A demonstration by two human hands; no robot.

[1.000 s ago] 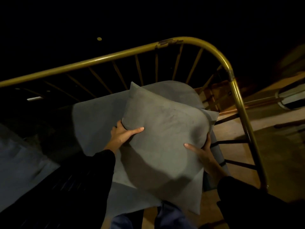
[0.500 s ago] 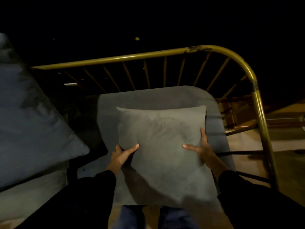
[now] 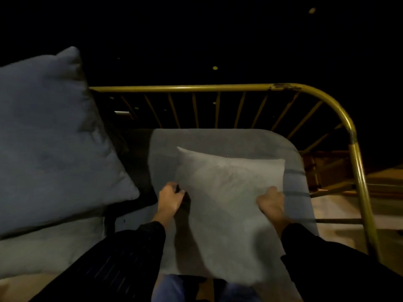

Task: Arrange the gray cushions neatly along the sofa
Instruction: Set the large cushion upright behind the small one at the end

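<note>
Grip with left hand (image 3: 170,198) and right hand (image 3: 270,201) clenched on small gray cushion (image 3: 226,205) above seat pad (image 3: 218,139); lower evenly, square to brass rail (image 3: 196,88), clear of large cushion (image 3: 50,136).

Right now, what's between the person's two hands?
In the head view, only the light gray cushion spans the stretch between the left hand and right hand; both grasp its sides.
</note>
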